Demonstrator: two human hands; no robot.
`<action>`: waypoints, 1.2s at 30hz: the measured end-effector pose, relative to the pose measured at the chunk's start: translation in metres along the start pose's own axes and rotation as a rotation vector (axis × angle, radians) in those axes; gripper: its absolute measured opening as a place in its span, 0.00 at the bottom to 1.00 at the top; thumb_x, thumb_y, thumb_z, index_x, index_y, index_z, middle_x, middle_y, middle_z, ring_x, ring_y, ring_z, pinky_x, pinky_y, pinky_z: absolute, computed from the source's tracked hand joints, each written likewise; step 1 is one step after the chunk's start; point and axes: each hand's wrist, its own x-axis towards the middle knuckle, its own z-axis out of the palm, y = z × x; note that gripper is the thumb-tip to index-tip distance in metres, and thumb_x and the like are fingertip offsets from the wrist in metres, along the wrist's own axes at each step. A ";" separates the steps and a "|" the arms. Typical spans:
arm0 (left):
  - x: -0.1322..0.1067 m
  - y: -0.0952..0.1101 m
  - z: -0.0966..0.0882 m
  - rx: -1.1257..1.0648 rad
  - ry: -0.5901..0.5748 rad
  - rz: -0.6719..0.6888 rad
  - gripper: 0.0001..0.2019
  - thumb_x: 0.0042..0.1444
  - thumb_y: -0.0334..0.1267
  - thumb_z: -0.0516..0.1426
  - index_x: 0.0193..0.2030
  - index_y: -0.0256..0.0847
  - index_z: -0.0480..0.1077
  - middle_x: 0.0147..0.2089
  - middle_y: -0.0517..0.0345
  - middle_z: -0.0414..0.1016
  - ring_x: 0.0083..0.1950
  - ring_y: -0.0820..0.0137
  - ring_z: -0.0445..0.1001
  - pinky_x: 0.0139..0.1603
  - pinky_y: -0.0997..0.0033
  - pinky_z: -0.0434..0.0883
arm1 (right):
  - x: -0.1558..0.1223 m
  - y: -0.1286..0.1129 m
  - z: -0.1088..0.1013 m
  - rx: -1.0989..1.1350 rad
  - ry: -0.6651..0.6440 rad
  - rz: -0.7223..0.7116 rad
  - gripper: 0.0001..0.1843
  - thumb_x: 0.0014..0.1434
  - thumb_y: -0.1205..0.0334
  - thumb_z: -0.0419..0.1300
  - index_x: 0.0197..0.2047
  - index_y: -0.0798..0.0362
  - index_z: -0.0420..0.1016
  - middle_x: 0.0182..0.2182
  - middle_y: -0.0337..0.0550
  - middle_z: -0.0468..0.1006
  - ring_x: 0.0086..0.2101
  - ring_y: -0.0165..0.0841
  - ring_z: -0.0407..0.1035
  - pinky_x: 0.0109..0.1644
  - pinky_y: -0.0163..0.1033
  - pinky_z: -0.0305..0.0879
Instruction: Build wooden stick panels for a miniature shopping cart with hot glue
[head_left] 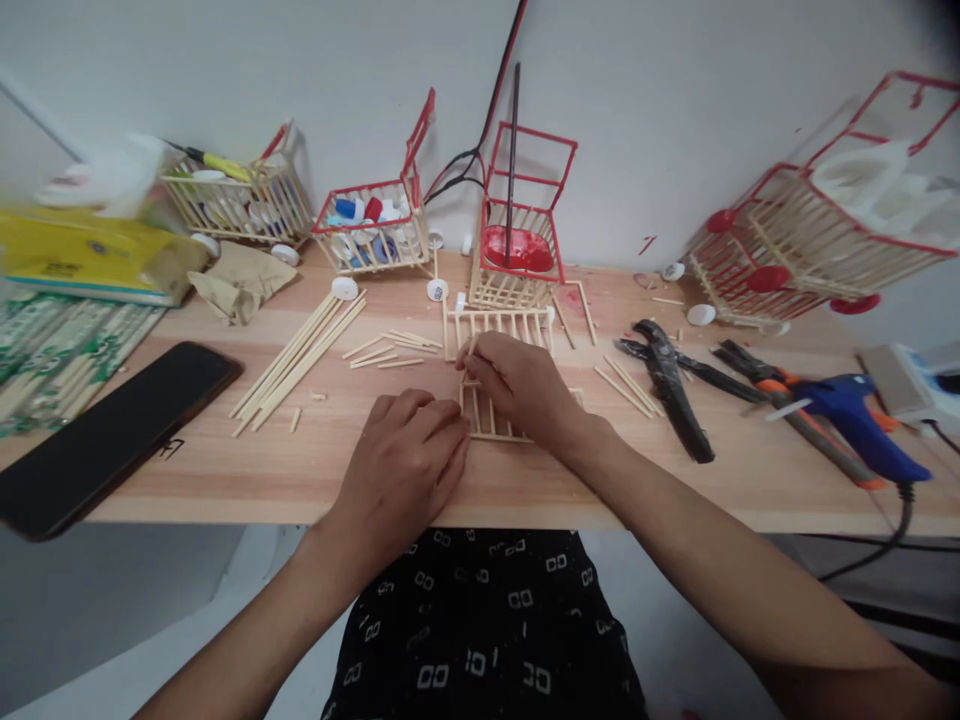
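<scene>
On the wooden table, a small lattice frame of thin sticks (495, 437) lies flat in front of me. My left hand (415, 448) has its fingers curled at the frame's left edge and appears to grip it, though the fingertips are partly hidden. Over the same frame, my right hand (519, 388) pinches a short wooden stick (472, 345) upright near the upper left corner. Just behind lies a second stick panel (504, 322). Several short sticks (397, 345) are scattered left of my hands, beside a bundle of longer sticks (300, 362).
Behind stand stick-built carts (369, 228), one holding a red heart-shaped thing (517, 248). At right lie black-handled cutters (671, 390), pliers (802, 415) and a blue glue gun (862, 420). A phone (120, 430), packaged sticks (67, 350) and a yellow pack (90, 250) occupy the left.
</scene>
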 end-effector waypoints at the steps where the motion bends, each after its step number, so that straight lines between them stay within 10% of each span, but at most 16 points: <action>1: 0.000 0.000 0.000 0.001 0.000 0.001 0.09 0.61 0.32 0.52 0.42 0.38 0.74 0.44 0.54 0.77 0.46 0.60 0.68 0.45 0.56 0.65 | 0.000 0.000 0.000 -0.006 0.000 0.002 0.12 0.66 0.63 0.48 0.31 0.53 0.65 0.29 0.41 0.72 0.33 0.31 0.65 0.38 0.36 0.58; 36: 0.000 0.001 -0.002 -0.002 0.001 0.000 0.09 0.60 0.32 0.52 0.42 0.38 0.74 0.43 0.52 0.77 0.46 0.60 0.68 0.44 0.56 0.64 | 0.000 0.000 0.000 0.011 -0.040 0.011 0.12 0.66 0.64 0.48 0.32 0.53 0.66 0.31 0.42 0.73 0.34 0.31 0.66 0.40 0.36 0.58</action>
